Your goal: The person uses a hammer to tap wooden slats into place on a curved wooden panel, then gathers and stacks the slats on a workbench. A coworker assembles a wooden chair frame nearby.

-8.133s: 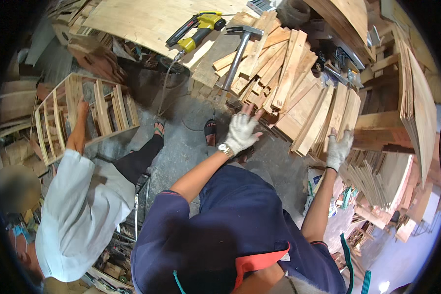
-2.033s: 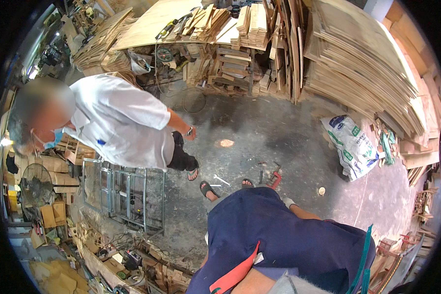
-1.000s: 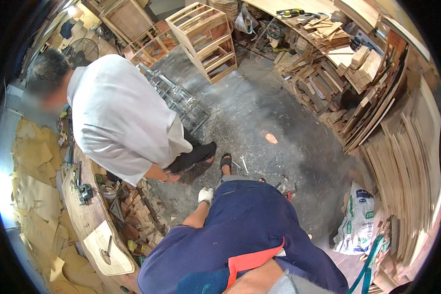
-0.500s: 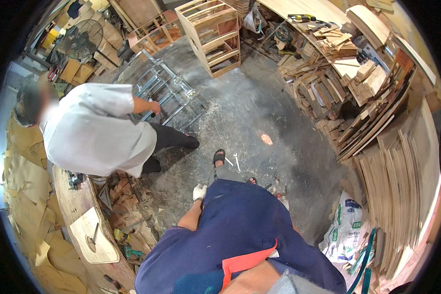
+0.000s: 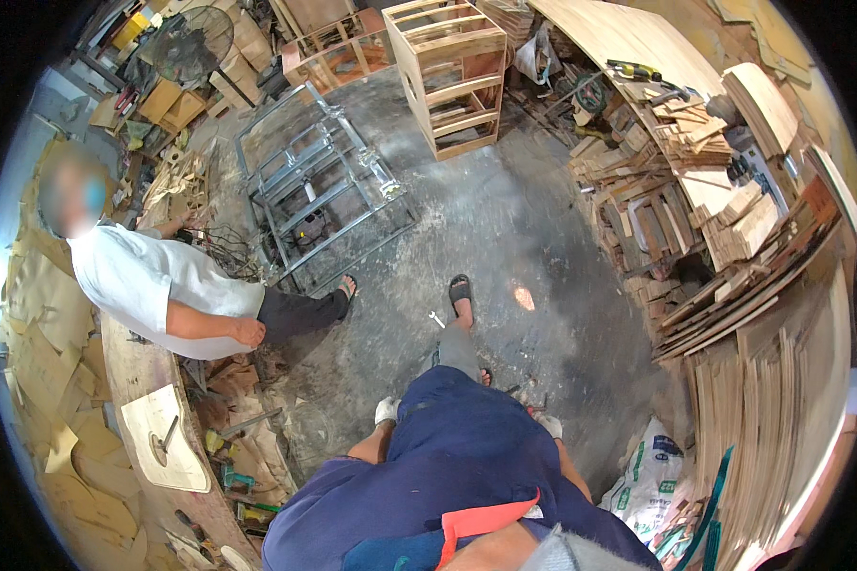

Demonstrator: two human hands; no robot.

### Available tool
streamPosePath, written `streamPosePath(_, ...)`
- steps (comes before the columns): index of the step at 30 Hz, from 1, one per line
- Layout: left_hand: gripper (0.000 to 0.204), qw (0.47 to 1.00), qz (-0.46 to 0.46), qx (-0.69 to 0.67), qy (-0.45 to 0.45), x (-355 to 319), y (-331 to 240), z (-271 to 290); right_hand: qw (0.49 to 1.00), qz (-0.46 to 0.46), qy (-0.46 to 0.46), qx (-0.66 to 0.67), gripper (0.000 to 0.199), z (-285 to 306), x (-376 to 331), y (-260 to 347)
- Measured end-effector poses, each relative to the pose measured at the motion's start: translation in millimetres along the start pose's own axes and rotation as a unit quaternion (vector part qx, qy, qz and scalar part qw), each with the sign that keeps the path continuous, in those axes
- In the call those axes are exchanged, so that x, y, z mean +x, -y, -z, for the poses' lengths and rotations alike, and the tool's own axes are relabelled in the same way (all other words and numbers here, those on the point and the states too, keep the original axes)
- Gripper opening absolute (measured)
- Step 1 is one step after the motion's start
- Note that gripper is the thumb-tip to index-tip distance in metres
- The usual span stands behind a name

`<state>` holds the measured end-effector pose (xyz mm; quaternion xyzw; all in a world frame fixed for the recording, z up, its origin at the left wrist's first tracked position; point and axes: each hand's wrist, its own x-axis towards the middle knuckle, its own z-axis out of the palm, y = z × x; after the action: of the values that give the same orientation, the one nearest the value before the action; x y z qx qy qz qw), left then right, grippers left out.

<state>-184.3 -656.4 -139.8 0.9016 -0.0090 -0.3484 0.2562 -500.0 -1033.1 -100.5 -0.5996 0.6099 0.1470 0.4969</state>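
Observation:
My left hand (image 5: 387,410) wears a white work glove and hangs beside my left hip. Its fingers are small and partly hidden by my dark blue shirt. My right hand (image 5: 549,424), also gloved, hangs at my right side, mostly hidden, and what it may hold cannot be made out. A small dark tool lies or hangs just ahead of it, unclear. On the floor by my sandalled foot lies a wrench (image 5: 437,320), apart from both hands. Farther ahead, a welded metal frame (image 5: 383,184) of square tubing lies on the floor.
A co-worker (image 5: 176,285) in a light shirt stands at left, beside a workbench (image 5: 129,366). A wooden cabinet frame (image 5: 445,95) stands ahead. Wood offcuts (image 5: 695,143) fill the right-hand bench, with leaning panels (image 5: 752,419) and a white sack (image 5: 646,481) nearer.
The co-worker has stepped left away from the metal frame and turned, with a hand off it. My leading foot is farther forward. My view has shifted, and more of my right glove shows.

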Motion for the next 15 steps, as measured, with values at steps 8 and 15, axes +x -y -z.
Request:
streamPosePath(8, 0.040, 0.998, 0.038, -0.019, -0.049, 58, -136, 14, 0.994, 0.068, -0.023, -0.086, 0.045, -3, 169, -90)
streamPosePath(15, 0.089, 0.986, 0.108, -0.076, -0.100, 189, -248, 39, 0.996, 0.070, -0.047, -0.039, 0.040, 49, 203, 81)
